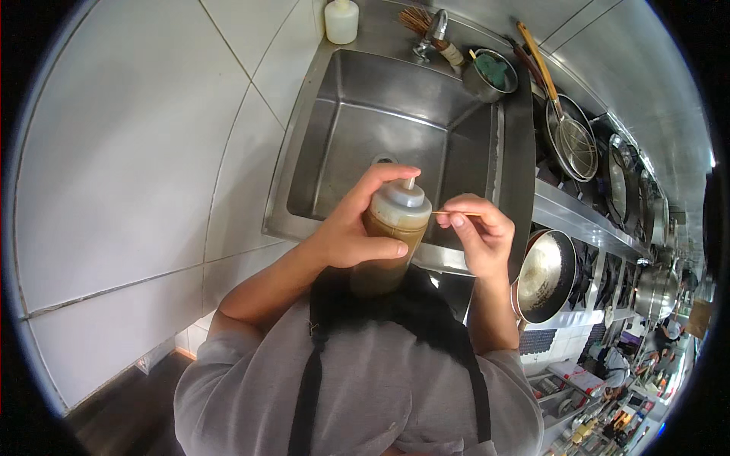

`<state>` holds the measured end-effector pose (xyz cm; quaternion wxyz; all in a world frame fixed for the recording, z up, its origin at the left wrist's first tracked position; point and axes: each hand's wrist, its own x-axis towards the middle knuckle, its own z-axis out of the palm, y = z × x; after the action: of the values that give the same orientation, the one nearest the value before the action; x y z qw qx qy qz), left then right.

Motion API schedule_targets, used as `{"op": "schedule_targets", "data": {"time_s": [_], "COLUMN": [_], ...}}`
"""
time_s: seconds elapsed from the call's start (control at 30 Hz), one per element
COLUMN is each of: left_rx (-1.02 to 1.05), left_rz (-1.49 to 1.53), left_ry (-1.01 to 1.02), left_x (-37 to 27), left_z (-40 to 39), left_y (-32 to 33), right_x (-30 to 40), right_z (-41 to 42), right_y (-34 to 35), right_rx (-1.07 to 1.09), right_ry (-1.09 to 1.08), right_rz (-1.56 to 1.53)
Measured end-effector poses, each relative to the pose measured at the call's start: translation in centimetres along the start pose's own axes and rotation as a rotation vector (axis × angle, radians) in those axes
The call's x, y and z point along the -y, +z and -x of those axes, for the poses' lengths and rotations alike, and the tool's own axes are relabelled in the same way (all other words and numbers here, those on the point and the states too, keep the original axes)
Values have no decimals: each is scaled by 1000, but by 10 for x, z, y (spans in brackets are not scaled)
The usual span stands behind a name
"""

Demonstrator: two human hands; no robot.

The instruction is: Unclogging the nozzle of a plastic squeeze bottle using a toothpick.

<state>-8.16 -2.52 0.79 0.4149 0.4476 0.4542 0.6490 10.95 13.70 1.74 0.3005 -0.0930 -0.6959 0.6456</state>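
Note:
My left hand point(365, 222) is wrapped around a plastic squeeze bottle point(396, 228) with a pale screw cap and nozzle. Brownish contents show through its wall, and my forefinger reaches up beside the nozzle. At the right of the bottle, my right hand point(476, 228) pinches a thin wooden stick point(456, 213), like a toothpick, between thumb and fingers. The stick's tip points at the bottle's shoulder; whether it touches is hard to tell. Both hands are over the near edge of a stainless steel sink point(393, 131).
Behind the sink are a faucet point(438, 28), a bundled twig brush point(419, 21), a metal pot point(485, 85) with a green scouring pad and a white plastic bottle point(341, 23). Strainers point(576, 142) and a wok point(544, 276) lie right. A tiled wall point(137, 142) borders the left. People stand far right.

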Motion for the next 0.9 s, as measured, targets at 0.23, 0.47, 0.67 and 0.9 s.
{"op": "schedule_targets", "data": {"time_s": [0.23,0.47,0.67,0.9], "left_rx": [9,-18,-12,8], "left_rz": [164,-69,-153,-131], "left_ry": [-39,83,89,22], "left_x": [12,8,1,6], "left_z": [-6,-14,-17,-16], "left_y": [-3,6,11,13], "right_x": [32,32,35,29], "right_z": [-14,-16,-20,-14], "right_y": [28,26,34,28], "right_rx": [-14,-32,-51,9], "right_ry": [-454,-482,-512,-488], "right_rz": [529,524,619,593]}}
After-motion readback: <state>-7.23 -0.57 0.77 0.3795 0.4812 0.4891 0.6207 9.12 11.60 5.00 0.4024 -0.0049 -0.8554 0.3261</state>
